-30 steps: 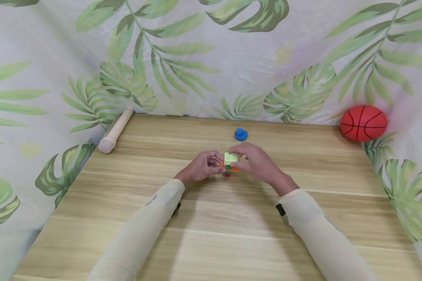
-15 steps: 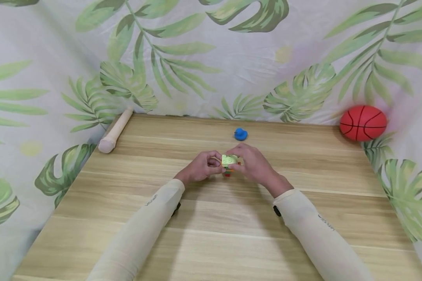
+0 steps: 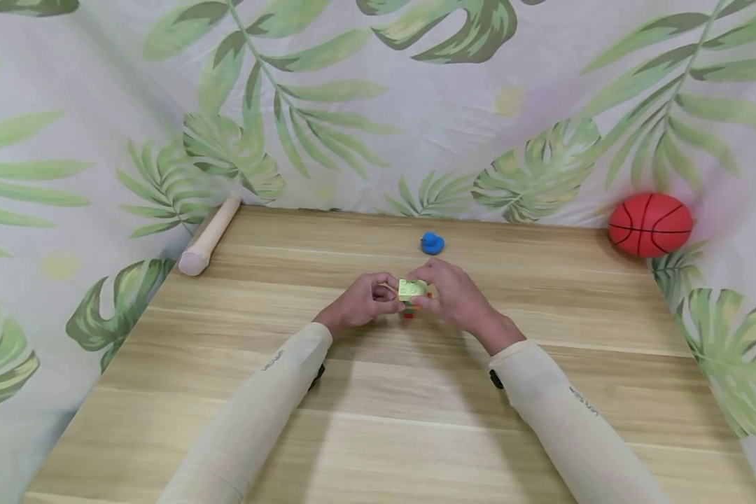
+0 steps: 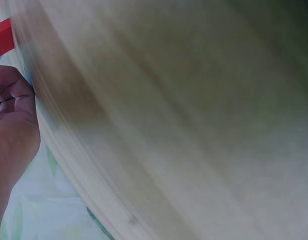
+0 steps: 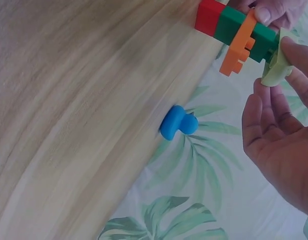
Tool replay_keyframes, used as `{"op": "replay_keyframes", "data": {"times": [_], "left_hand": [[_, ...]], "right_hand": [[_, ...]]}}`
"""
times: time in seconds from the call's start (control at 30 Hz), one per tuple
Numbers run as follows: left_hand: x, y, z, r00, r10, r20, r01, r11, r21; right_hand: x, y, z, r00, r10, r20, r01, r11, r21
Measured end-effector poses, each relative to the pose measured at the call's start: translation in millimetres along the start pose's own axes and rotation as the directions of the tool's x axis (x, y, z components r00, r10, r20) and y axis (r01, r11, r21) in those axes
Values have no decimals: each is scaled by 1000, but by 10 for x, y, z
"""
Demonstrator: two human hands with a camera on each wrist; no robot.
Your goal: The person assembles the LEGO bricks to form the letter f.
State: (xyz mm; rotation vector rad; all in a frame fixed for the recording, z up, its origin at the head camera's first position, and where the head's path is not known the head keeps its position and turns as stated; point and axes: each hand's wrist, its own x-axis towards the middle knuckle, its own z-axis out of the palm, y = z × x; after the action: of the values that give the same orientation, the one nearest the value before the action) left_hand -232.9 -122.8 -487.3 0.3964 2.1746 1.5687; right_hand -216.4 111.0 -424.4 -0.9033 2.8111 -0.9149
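Note:
Over the middle of the wooden table (image 3: 390,434) both hands meet around a small stack of toy bricks (image 3: 411,295). My left hand (image 3: 365,301) pinches the stack from the left. In the right wrist view the stack (image 5: 234,25) shows a red brick, a green brick and an orange plate. My right hand (image 3: 447,294) pinches a light green brick (image 5: 275,67) at the stack's top end. The light green brick (image 3: 412,288) faces the head camera. The left wrist view shows only my left hand's curled fingers (image 4: 11,100) and a red brick corner (image 4: 2,37).
A small blue toy (image 3: 432,243) lies just behind the hands, seen also as the blue toy (image 5: 177,121). A wooden rolling pin (image 3: 208,236) lies at the table's back left corner. A red ball (image 3: 650,224) rests at the back right, against the leaf-print cloth.
The right hand has turned the light green brick from standing up to lying flat on the stack's top. The left hand has kept its hold and place.

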Motion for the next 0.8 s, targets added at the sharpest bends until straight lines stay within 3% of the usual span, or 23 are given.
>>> {"op": "replay_keyframes", "data": {"times": [0.43,0.8], "left_hand": [[-7,6,16,1000,-13,-1,13,1000,-5],[-2,4,21,1000,-15,-4,15,1000,-14]], "right_hand": [[-63,62,-29,1000,26,6,-27,1000,8],[-51,62,-25,1000,9,19,-8,996,-93]]}}
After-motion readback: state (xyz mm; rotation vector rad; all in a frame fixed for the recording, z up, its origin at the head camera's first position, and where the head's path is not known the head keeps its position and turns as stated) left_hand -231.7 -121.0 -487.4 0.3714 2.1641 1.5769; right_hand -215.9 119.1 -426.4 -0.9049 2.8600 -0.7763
